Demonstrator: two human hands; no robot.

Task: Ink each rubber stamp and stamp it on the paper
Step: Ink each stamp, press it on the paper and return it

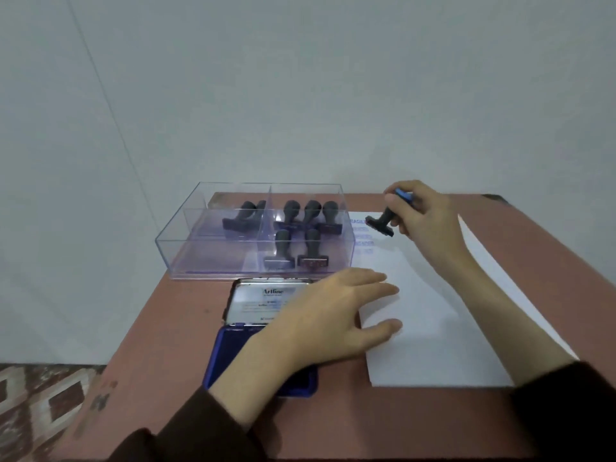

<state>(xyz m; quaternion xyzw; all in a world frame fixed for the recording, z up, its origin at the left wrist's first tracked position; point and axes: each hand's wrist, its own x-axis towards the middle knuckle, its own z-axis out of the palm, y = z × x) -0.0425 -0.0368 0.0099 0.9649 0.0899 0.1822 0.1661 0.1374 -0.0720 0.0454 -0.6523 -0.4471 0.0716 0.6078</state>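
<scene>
My right hand (430, 221) grips a dark rubber stamp (381, 225) by its handle, tilted, its base just above the far left corner of the white paper (433, 328). A blue piece (404, 195) shows between the fingertips; I cannot tell what it is. Faint blue prints (361, 241) run down the paper's top left. My left hand (330, 325) lies flat with fingers apart on the paper's left edge, reaching over the open blue ink pad (233, 355), whose lid (260, 301) lies back. Several dark stamps (300, 228) rest in a clear box (213, 271).
The reddish-brown table (366, 425) stands against a pale wall. The clear box sits at the back left, divided into compartments, the left ones holding one or two stamps (245, 215). Patterned floor (43, 401) shows beyond the table's left edge. Dark sleeves cover both forearms.
</scene>
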